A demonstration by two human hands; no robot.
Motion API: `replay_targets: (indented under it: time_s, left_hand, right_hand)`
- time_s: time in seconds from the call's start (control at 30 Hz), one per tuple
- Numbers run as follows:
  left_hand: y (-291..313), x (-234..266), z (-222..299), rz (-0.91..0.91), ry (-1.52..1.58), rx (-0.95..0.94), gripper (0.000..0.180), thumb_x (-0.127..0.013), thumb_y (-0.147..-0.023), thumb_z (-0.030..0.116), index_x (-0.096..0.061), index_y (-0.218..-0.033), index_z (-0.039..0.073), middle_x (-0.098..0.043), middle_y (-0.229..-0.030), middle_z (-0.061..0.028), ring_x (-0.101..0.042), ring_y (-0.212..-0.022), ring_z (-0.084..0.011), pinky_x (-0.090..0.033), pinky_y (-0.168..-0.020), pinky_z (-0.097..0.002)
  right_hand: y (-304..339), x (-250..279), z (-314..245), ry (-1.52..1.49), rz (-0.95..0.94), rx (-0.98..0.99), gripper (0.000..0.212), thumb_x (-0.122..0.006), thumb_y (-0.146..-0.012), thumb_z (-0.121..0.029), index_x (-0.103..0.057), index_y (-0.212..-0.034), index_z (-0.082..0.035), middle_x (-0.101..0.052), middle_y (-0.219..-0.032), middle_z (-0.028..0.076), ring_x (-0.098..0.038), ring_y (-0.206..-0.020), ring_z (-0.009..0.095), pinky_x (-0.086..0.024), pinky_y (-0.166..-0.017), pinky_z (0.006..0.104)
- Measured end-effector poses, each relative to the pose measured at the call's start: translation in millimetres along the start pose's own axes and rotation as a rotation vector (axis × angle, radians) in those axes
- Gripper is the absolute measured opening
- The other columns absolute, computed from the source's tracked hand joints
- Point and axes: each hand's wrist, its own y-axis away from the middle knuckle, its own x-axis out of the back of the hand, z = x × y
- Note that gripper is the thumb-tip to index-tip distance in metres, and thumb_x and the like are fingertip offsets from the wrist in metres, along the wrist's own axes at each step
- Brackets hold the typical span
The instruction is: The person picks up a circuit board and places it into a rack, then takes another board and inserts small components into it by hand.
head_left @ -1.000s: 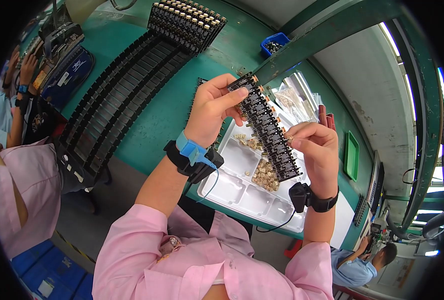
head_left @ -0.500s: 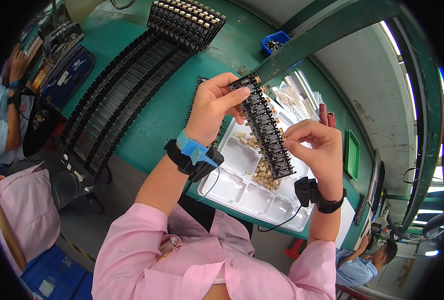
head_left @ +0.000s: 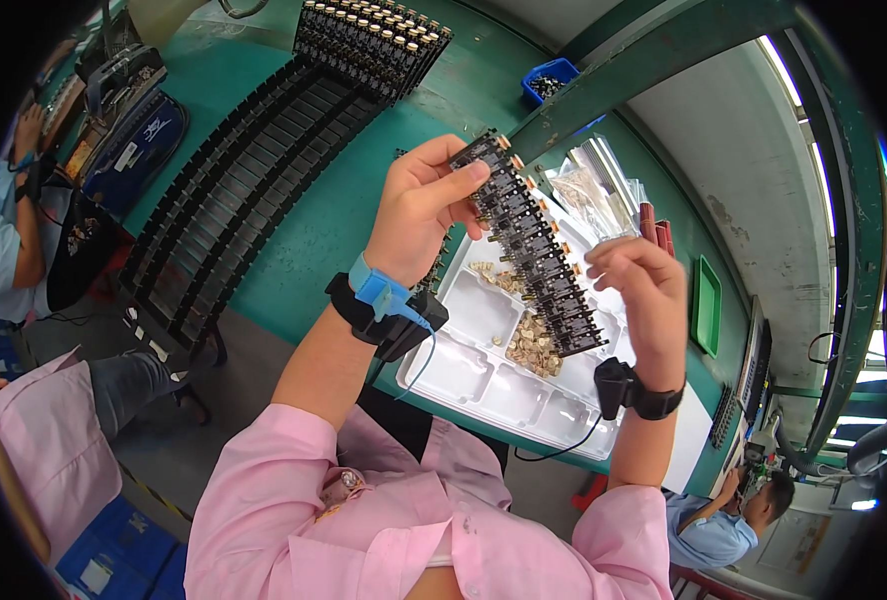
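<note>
My left hand point(head_left: 419, 205) grips the upper end of a long black circuit-board strip point(head_left: 534, 245), thumb on its face. The strip hangs tilted, its lower end to the right. Copper-coloured round parts run along its right edge, with small metal pins on the left. My right hand point(head_left: 649, 295) is just right of the strip, apart from it, with loosely bent fingers and nothing visible in them. Below the strip lies a white compartment tray point(head_left: 454, 370) holding a heap of small brass-coloured parts point(head_left: 534, 350).
A curved black slotted rack point(head_left: 254, 180) lies at left, with upright finished-looking strips point(head_left: 374, 50) at its far end. A blue bin point(head_left: 549, 80), plastic bags point(head_left: 584, 190), a green tray point(head_left: 706, 305) and a metal beam point(head_left: 654, 65) are beyond. Co-workers sit at both sides.
My right hand has come off the strip's right edge and moved slightly up and right. My left hand has shifted the strip a little, its lower end swinging right.
</note>
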Motion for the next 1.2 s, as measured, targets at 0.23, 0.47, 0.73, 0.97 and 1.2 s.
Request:
replay_targets:
  time_s: [0.23,0.47,0.73,0.97,1.2]
  left_hand:
    - [-0.4,-1.8,2.0,-0.009,0.049,0.011,0.010,-0.049,-0.083,0.011,-0.051,-0.084,0.001,-0.059,-0.077,-0.0071,-0.051,-0.054,-0.0082,-0.040,-0.044,-0.0192]
    - [-0.7,-2.9,1.3,0.001,0.055,0.005,0.011,-0.049,-0.083,0.011,-0.051,-0.085,0.001,-0.058,-0.077,-0.0076,-0.050,-0.054,-0.0087,-0.040,-0.043,-0.0194]
    - [0.2,-3.2,2.2,0.003,0.050,0.015,0.011,-0.049,-0.083,0.012,-0.051,-0.085,0.001,-0.058,-0.076,-0.0074,-0.050,-0.054,-0.0086,-0.040,-0.043,-0.0192]
    - [-1.4,0.4,0.1,-0.031,0.101,0.005,0.012,-0.054,-0.080,0.012,-0.054,-0.085,0.001,-0.060,-0.075,-0.0065,-0.055,-0.057,-0.0087,-0.044,-0.044,-0.0199]
    - [0.1,-3.9,2.3,-0.031,0.079,0.025,0.011,-0.054,-0.080,0.012,-0.054,-0.084,0.002,-0.060,-0.074,-0.0057,-0.054,-0.056,-0.0082,-0.044,-0.044,-0.0199]
  right_hand:
    - [27.4,-41.0,58.5,0.527,-0.321,0.164,0.013,-0.056,-0.068,-0.003,-0.059,-0.081,-0.003,-0.056,-0.074,0.007,-0.056,-0.066,0.018,-0.044,-0.058,0.0277]
    - [14.1,-50.0,48.5,0.839,-0.431,0.312,0.011,-0.055,-0.066,-0.005,-0.055,-0.077,-0.004,-0.054,-0.074,0.009,-0.056,-0.066,0.024,-0.044,-0.057,0.0328]
    - [16.0,-56.8,45.1,0.906,-0.417,0.316,0.010,-0.054,-0.065,-0.005,-0.055,-0.075,-0.005,-0.054,-0.074,0.010,-0.055,-0.064,0.026,-0.043,-0.057,0.0356]
    - [14.9,-39.3,42.0,0.465,-0.225,0.222,0.011,-0.055,-0.068,-0.002,-0.057,-0.079,-0.003,-0.055,-0.075,0.005,-0.054,-0.062,0.019,-0.043,-0.058,0.0303]
    - [4.7,-1.2,29.5,-0.247,-0.093,-0.022,0.012,-0.050,-0.071,0.002,-0.055,-0.082,0.002,-0.054,-0.078,0.006,-0.052,-0.068,0.014,-0.042,-0.062,0.0251]
